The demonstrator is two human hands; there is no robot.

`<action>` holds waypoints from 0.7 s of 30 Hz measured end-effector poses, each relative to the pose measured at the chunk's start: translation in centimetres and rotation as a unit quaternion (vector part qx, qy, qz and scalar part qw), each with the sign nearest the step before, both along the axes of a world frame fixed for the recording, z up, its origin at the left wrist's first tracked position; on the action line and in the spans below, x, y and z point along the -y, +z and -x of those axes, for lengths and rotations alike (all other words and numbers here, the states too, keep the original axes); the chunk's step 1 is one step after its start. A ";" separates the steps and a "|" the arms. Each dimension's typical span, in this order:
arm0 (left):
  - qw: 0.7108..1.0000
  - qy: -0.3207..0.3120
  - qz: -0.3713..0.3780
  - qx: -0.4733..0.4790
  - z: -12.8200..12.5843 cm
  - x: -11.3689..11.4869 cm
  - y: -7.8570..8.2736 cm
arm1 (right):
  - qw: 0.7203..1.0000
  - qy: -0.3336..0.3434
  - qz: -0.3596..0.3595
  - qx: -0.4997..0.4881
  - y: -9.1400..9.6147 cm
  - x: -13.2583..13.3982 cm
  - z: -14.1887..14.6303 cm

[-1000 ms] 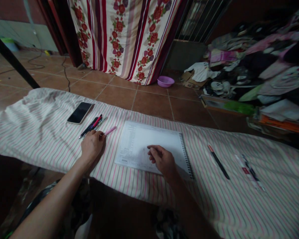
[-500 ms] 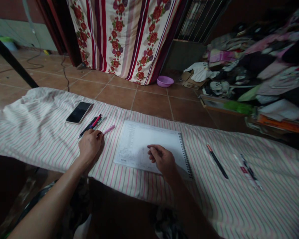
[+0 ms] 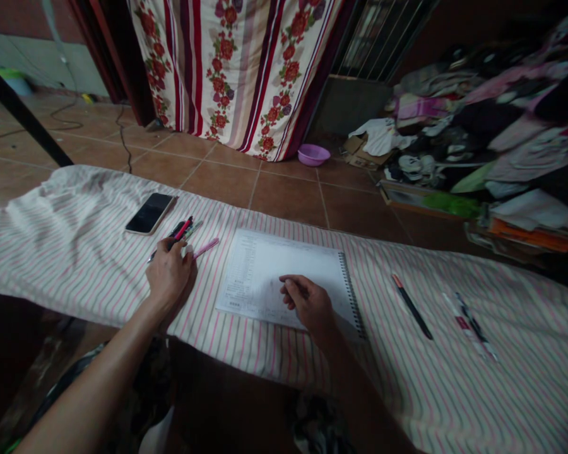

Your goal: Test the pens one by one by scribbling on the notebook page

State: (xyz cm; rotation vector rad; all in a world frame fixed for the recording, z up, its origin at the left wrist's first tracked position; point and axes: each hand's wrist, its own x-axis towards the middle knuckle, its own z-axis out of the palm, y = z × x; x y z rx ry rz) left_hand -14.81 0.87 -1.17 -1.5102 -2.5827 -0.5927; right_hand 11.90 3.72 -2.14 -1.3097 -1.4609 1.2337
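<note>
My left hand (image 3: 169, 271) rests over a small bunch of pens (image 3: 183, 228) on the striped cloth, its forefinger on them and its thumb apart. A pink pen (image 3: 207, 248) lies beside the thumb tip; whether they touch is hard to tell. My right hand (image 3: 308, 302) lies over the lower right part of a spiral notebook (image 3: 269, 258) with a printed left side. Its fingers are loosely curled, and nothing shows in them. To the right of the notebook lies a black pen with an orange end (image 3: 411, 308).
A phone (image 3: 150, 213) lies left of the pens. Farther right are more pens (image 3: 474, 326) on the striped cloth (image 3: 284, 353). Beyond the cloth's far edge, a purple basin (image 3: 313, 154) stands on the tiled floor by a floral curtain (image 3: 227, 75). Clothes (image 3: 502, 120) are heaped at right.
My left hand has shifted slightly left, its fingers moving from the end of the pink pen onto the bunch of pens. My right hand stays in place.
</note>
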 end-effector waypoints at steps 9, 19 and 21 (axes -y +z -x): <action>0.994 -0.081 -0.011 0.075 -0.4 -0.3 0.0 | 1.000 0.001 0.008 -0.001 0.4 0.1 0.1; 0.623 -0.162 -0.106 0.758 -5.1 -1.4 1.5 | 1.000 0.010 0.006 -0.021 0.2 0.3 0.5; 0.620 -0.167 -0.100 0.760 -6.2 -1.3 1.3 | 1.000 0.010 0.006 -0.025 0.0 0.3 0.5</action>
